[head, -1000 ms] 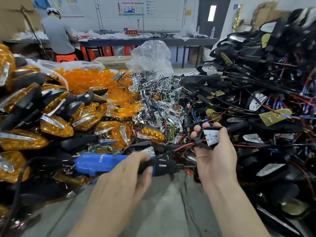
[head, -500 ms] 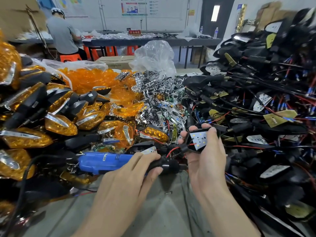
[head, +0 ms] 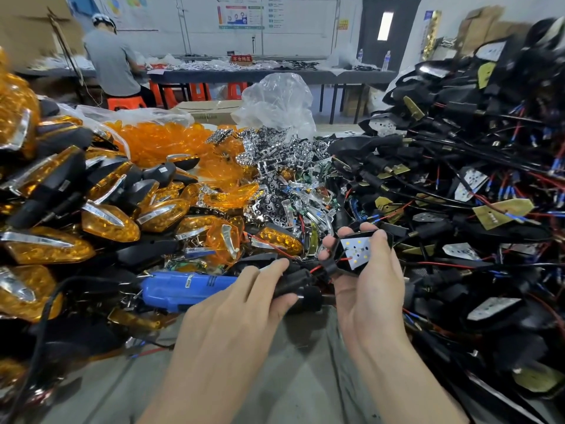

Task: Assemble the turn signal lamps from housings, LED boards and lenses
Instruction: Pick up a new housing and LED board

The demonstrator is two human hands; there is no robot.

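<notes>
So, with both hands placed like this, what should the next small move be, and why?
Probably lift the blue screwdriver and bring its tip to the LED board. The left hand grips the tool's black nose, and the right hand holds the black housing with the white board seated face up and no lens on it, so fastening the board looks due.

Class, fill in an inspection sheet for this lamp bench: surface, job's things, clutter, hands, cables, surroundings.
Surface: grey table, parts piled on both sides.
Job's things: black housing with LED board inside; amber lenses heaped back left; finished lamps left; wired housings right.
Clutter: chrome reflectors, clear plastic bag.
Hands: left hand grips blue electric screwdriver; right hand holds the black housing.
Cables: red wire leaves the housing; screwdriver's black cord loops left.
Surroundings: another person at a far bench, orange stools.
</notes>
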